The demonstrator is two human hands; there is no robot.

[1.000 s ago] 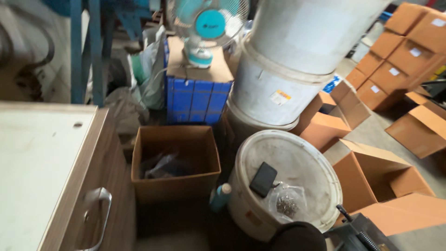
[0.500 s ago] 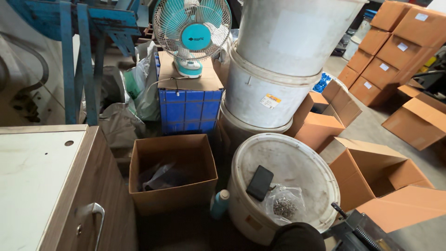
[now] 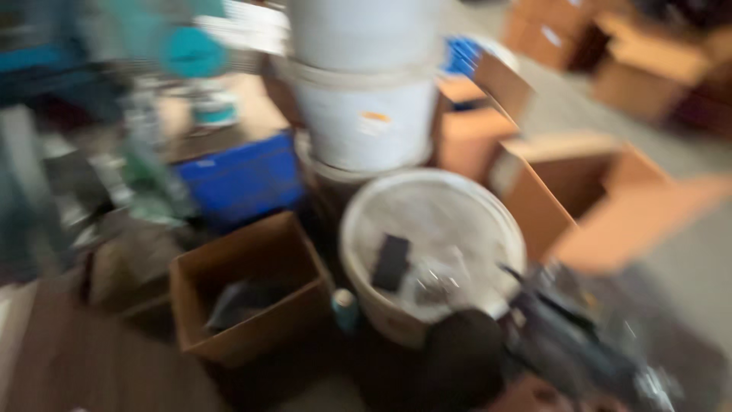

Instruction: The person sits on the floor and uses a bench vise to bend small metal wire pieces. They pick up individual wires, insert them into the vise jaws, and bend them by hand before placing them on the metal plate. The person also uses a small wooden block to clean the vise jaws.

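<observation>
A: Well, neither of the person's hands shows anywhere in this head view, so whether either one is open, closed or holding something cannot be told. With no grip to measure from, places are given from the bottom edge of the view, nearest the wearer.

B: Which thing lies closest to that edge?

A: A dark rounded shape (image 3: 461, 358), too blurred to identify. Just beyond it stands a white bucket (image 3: 431, 252) with its lid on. A flat black object (image 3: 391, 262) rests on the lid, and beside it lies a clear crumpled bag (image 3: 438, 281).

B: And to the left of the bucket?

A: A small bottle with a teal cap (image 3: 345, 307) stands between the bucket and an open cardboard box (image 3: 248, 286). Something dark lies inside the box, unclear what.

B: What is farther away?

A: Behind the lidded bucket, more white buckets (image 3: 364, 107) are stacked upright. Left of the stack sits a blue crate (image 3: 240, 179), and above it a teal fan (image 3: 191, 53), heavily smeared. To the right, an open brown carton (image 3: 579, 198) stands just beside the lidded bucket, with further cartons (image 3: 648, 65) well apart on the grey floor (image 3: 686, 267).

B: How sharp is the view?

A: Motion blur softens everything.
</observation>
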